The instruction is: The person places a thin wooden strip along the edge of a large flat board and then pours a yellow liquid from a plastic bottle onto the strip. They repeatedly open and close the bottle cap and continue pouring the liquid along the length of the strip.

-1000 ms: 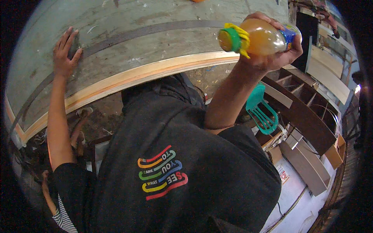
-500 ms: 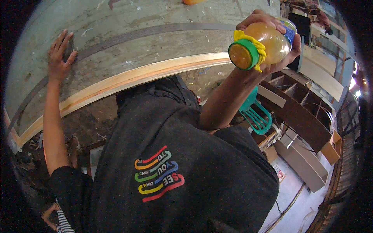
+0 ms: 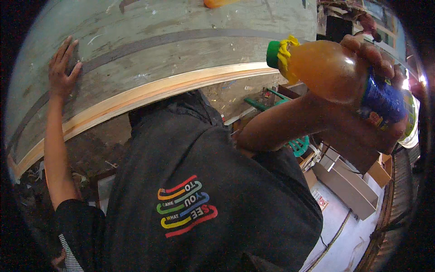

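Observation:
My right hand (image 3: 375, 60) is closed around a clear plastic bottle (image 3: 324, 68) of amber liquid, raised at the upper right. It lies nearly sideways, with its green cap (image 3: 273, 54) pointing left. A twisted yellow strip (image 3: 286, 55) wraps the neck, and a blue label (image 3: 383, 102) shows on the body between my fingers and palm. At the far left, my left hand (image 3: 62, 70) rests on the grey-green tabletop (image 3: 149, 45) with fingers stretched out, holding nothing.
A pale wooden edge strip (image 3: 158, 90) runs along the table's near side. An orange object (image 3: 219, 3) shows at its far edge. To the right are a green plastic chair (image 3: 298, 146), a grey-brown box-shaped panel piece (image 3: 346, 186) and a white surface with a cord (image 3: 335, 235).
My right hand has swung the bottle to the right and closer; its cap has turned from facing me to pointing left. My left hand has shifted slightly left, still on the tabletop.

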`<state>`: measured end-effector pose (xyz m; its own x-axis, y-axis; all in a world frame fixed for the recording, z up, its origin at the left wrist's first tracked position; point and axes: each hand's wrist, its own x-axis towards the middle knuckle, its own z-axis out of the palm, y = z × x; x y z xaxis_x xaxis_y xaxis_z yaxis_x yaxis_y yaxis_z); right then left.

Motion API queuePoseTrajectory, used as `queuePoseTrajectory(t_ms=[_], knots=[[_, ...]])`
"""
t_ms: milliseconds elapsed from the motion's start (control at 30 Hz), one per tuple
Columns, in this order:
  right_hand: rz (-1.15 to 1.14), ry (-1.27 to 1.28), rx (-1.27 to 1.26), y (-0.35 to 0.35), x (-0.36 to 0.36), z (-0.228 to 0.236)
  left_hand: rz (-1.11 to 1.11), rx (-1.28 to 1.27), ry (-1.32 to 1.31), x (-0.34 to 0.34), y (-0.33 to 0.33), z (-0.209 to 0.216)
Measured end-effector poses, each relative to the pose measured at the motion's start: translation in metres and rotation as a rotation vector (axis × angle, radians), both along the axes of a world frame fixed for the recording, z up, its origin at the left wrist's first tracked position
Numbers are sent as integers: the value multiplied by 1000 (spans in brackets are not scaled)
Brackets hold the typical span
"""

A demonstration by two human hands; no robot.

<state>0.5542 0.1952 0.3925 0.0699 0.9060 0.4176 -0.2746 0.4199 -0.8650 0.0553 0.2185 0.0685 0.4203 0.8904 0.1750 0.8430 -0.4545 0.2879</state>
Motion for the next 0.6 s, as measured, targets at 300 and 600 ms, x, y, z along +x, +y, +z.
queuePoseTrajectory(t_ms=[300,600], knots=[[47,50,23,9,0,22,-36,12,-38,-4,0,-1],[3,-6,80,4,4,31,-6,0,53,-10,-1,-7]])
